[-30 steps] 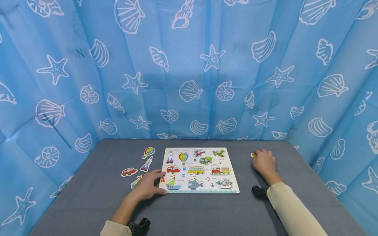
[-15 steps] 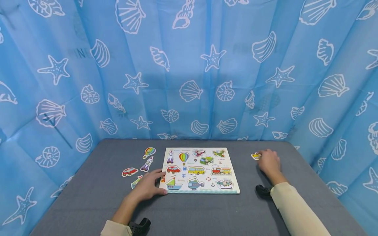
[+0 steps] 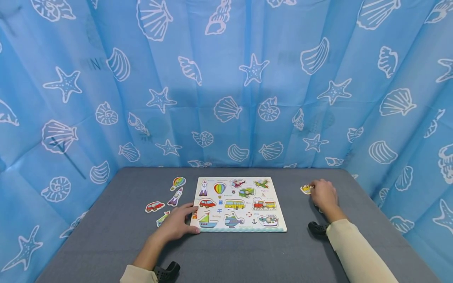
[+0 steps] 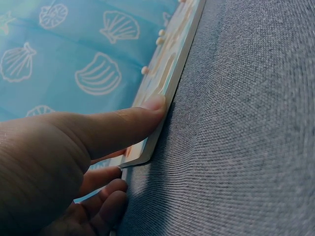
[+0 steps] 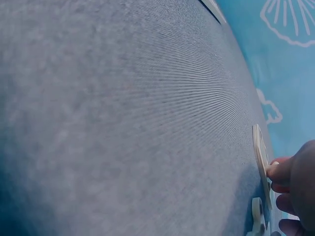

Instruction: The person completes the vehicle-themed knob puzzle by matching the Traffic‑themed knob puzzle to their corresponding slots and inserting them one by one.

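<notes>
A wooden peg puzzle board (image 3: pixel 221 202) printed with vehicles lies on the grey table. My left hand (image 3: pixel 175 222) holds its near left corner. In the left wrist view the thumb (image 4: pixel 142 115) presses the near edge, and the other fingers are at the side edge. To the right of the board, my right hand (image 3: pixel 323 195) pinches a yellow puzzle piece (image 3: pixel 306 189) with a white border, partly covered by the fingers. The right wrist view shows this wooden piece (image 5: pixel 260 150) edge-on, thumb and fingertips at its knob. Another piece (image 5: pixel 256 214) lies close below it, mostly hidden from the head view.
Left of the board lie a balloon piece (image 3: pixel 178 182), a rocket piece (image 3: pixel 175 197), a red car piece (image 3: pixel 154 206) and a sailboat piece (image 3: pixel 162 218) partly behind the left hand. A blue shell-print curtain (image 3: pixel 226 86) closes off the table's back and sides.
My right hand has shifted slightly right, and more of the yellow piece shows beside the fingers. An edge of another piece now shows by the right wrist. The left hand and board stay put.
</notes>
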### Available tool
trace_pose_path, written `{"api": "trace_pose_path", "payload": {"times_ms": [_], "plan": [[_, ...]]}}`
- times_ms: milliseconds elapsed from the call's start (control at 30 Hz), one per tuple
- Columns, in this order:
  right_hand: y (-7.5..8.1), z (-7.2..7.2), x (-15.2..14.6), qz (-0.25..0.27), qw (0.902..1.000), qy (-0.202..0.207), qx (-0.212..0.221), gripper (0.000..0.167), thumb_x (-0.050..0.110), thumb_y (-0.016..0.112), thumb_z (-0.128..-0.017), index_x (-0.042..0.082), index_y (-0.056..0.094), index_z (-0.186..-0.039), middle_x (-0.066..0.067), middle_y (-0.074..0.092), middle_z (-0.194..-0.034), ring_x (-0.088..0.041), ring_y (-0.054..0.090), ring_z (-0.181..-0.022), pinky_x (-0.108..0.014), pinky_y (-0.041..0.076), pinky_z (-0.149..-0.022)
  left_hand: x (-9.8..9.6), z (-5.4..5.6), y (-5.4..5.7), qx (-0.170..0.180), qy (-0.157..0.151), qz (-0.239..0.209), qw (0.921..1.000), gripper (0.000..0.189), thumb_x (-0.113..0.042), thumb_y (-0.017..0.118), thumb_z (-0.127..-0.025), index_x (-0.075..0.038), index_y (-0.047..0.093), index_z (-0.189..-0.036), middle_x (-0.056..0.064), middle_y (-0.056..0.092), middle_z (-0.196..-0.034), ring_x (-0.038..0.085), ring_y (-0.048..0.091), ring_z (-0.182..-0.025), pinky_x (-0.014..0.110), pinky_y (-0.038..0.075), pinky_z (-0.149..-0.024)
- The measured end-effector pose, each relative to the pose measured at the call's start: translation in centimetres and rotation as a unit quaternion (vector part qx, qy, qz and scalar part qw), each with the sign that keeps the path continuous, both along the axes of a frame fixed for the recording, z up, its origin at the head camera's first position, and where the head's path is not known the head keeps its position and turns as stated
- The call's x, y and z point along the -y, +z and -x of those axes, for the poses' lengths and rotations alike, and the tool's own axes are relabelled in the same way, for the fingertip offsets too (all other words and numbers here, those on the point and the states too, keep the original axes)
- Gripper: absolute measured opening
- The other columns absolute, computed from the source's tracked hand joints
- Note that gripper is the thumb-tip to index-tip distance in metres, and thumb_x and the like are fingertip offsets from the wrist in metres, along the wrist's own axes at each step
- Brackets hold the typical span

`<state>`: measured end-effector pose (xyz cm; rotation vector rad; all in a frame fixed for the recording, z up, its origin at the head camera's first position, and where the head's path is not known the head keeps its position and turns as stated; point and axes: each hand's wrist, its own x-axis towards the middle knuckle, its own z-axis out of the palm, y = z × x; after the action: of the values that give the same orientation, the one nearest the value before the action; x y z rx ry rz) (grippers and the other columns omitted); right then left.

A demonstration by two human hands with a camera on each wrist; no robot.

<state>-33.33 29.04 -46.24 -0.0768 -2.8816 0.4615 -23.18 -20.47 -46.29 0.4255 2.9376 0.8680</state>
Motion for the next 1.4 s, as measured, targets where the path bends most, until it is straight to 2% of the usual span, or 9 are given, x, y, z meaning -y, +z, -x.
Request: {"api": "trace_pose_path", "payload": {"times_ms": [300, 633, 1100, 1400], "plan": [[0.0, -0.5, 0.3, 0.002, 0.9998, 0.018, -0.005, 0.02, 0.006, 0.059, -0.093, -0.006, 0.069, -0.105, -0.023, 0.06, -0.098, -0.042, 0.054, -0.094, -0.056, 0.042, -0.077, -0.1, -0.1, 0.0, 0.004, 0.006, 0.004, 1.0, 0.072, -0.033, 0.088, -0.07, -0.009, 0.061, -0.132, 0.012, 0.05, -0.141, 0.038, 0.044, -0.128, 0.055, 0.036, -0.101], [0.1, -1.1, 1.6, 0.008, 0.9988, 0.042, -0.022, 0.018, 0.006, 0.062, -0.092, -0.006, 0.069, -0.103, -0.019, 0.061, -0.094, -0.039, 0.054, -0.09, -0.053, 0.042, -0.075, -0.1, 0.1, 0.0, 0.008, 0.008, 0.002, 0.9999, 0.073, -0.033, 0.087, -0.071, -0.01, 0.06, -0.134, 0.012, 0.049, -0.141, 0.039, 0.043, -0.129, 0.056, 0.035, -0.102], [0.1, -2.1, 4.0, 0.023, 0.9911, 0.101, -0.083, 0.014, 0.007, 0.069, -0.087, -0.003, 0.072, -0.098, -0.014, 0.061, -0.087, -0.035, 0.055, -0.085, -0.051, 0.043, -0.074, -0.1, -0.1, 0.0, 0.009, 0.01, 0.006, 0.9999, 0.073, -0.034, 0.087, -0.07, -0.01, 0.06, -0.133, 0.012, 0.049, -0.142, 0.039, 0.043, -0.129, 0.056, 0.035, -0.102], [0.2, -2.7, 5.6, 0.03, 0.9862, 0.126, -0.103, 0.013, 0.007, 0.071, -0.086, -0.001, 0.072, -0.096, -0.01, 0.06, -0.085, -0.03, 0.053, -0.082, -0.047, 0.042, -0.072, -0.1, 0.0, -0.1, 0.006, 0.009, 0.006, 0.9999, 0.073, -0.034, 0.087, -0.07, -0.01, 0.06, -0.133, 0.012, 0.05, -0.141, 0.039, 0.043, -0.129, 0.056, 0.035, -0.102]]}}
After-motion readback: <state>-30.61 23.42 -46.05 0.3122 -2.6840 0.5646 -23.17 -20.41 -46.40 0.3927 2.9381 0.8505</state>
